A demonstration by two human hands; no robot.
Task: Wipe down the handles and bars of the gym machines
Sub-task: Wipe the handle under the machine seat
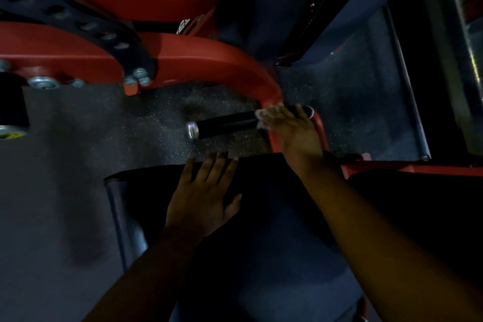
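We are midway through wiping a handle (pixel 224 124) on a red-framed gym machine (pixel 209 60), by our reading. Our right hand (pixel 290 125) curls over the black grip where it meets the red frame, pressing a pale cloth (pixel 261 115) against it. Our left hand (pixel 206 191) lies flat with fingers spread on the dark seat pad (pixel 274 191), near its far edge and apart from the handle, holding nothing. The grip's free length, out to its silver end cap (pixel 193 130), lies bare over the speckled floor (pixel 130 125). The next move likely calls for drawing the cloth along that bare stretch toward the cap.
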